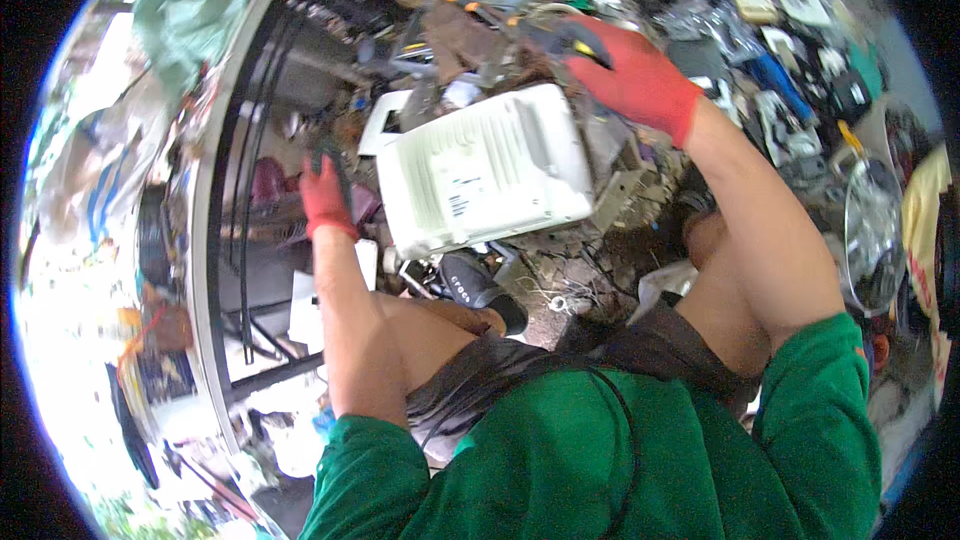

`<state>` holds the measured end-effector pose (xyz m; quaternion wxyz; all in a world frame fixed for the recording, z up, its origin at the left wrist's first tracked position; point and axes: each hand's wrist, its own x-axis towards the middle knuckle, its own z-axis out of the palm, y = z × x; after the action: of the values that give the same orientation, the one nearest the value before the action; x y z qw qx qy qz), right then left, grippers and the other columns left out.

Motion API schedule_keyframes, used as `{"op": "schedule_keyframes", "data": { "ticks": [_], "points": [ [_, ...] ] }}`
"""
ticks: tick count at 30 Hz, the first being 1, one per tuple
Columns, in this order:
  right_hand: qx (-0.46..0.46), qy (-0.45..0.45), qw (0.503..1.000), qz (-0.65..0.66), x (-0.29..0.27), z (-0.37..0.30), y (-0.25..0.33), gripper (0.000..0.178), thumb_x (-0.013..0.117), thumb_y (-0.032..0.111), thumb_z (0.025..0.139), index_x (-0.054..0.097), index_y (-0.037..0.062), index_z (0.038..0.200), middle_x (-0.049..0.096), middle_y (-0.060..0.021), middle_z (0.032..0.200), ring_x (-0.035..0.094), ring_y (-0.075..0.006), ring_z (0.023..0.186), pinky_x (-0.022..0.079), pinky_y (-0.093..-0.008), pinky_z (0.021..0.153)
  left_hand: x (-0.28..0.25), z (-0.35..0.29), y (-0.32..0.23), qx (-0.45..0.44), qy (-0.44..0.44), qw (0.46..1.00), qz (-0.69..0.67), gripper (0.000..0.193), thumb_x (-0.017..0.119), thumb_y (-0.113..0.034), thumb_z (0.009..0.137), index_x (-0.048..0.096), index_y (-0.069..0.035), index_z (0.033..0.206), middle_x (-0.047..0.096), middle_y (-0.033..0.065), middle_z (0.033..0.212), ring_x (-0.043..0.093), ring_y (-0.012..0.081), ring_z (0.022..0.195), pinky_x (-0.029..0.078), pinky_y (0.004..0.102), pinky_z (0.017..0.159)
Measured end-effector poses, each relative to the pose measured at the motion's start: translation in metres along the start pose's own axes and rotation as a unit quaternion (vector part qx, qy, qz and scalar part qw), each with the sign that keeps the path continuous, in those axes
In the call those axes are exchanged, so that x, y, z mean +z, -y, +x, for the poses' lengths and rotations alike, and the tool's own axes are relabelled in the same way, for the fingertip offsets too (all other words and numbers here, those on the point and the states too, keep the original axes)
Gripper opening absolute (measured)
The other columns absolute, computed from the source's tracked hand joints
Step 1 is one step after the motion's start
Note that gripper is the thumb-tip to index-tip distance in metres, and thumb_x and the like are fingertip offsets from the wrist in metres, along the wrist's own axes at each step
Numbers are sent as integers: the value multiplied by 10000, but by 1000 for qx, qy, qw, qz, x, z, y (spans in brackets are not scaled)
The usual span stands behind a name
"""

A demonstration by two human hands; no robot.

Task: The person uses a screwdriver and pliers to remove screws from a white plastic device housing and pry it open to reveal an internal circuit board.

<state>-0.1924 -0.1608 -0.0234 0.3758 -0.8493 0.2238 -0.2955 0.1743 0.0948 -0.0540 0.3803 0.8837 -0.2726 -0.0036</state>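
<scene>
A white plastic casing with a ribbed, slotted face lies tilted before me, between my two hands. My left hand, in a red glove with dark fingers, is just left of it, not touching it. Its fingers look apart, with nothing visible in them. Beyond the casing's far right corner, my right hand, also in a red glove, is closed around a black-and-yellow handle. The tool's far end blends into the dark scrap, so its kind does not show.
A dark metal frame runs along my left. Loose scrap and electronic parts are heaped ahead and to the right. A clear bag of bits is at the far right. My dark shoe is below the casing, near thin white wires.
</scene>
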Motion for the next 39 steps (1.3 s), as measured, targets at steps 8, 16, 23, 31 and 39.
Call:
{"op": "schedule_keyframes", "data": {
  "ticks": [8, 16, 23, 31, 39],
  "points": [
    [190, 152, 967, 77, 49, -22, -17, 534, 548, 206, 841, 487, 52, 1349, 630, -183, 1190, 605, -278, 1083, 453, -376, 941, 0, 3, 117, -187, 299, 935, 24, 445, 459, -346, 980, 550, -14, 1261, 609, 167, 1187, 579, 290, 1069, 457, 400, 922],
    [257, 226, 938, 62, 88, -33, -53, 646, 694, 240, 830, 443, -26, 1362, 612, -149, 1187, 582, -195, 1034, 467, -329, 894, 32, -29, 107, -279, 334, 834, -340, 420, 458, -406, 987, 594, -89, 1226, 662, 81, 1153, 647, 209, 956, 513, 354, 857],
    [342, 146, 916, 151, 91, -42, -44, 513, 785, 298, 787, 601, -15, 1148, 670, -131, 1044, 652, -193, 865, 533, -358, 774, 73, -38, 94, -371, 256, 795, -406, 418, 439, -386, 990, 623, -58, 1173, 695, 69, 1060, 665, 236, 923, 526, 369, 828],
    [332, 69, 898, 282, 110, -48, -34, 439, 791, 96, 767, 554, 6, 1125, 651, -60, 990, 619, -152, 875, 518, -299, 767, 51, -44, 108, -253, 129, 903, -322, 398, 493, -364, 979, 604, -17, 1139, 667, 79, 1018, 609, 205, 901, 485, 352, 809],
    [230, 13, 928, 293, 92, -54, 0, 530, 745, 13, 760, 492, 43, 1225, 605, -47, 1091, 589, -134, 957, 508, -286, 818, -3, -42, 26, -103, 8, 899, -426, 328, 535, -277, 991, 589, 15, 1130, 644, 63, 991, 556, 142, 862, 462, 306, 795]
  ]
}}
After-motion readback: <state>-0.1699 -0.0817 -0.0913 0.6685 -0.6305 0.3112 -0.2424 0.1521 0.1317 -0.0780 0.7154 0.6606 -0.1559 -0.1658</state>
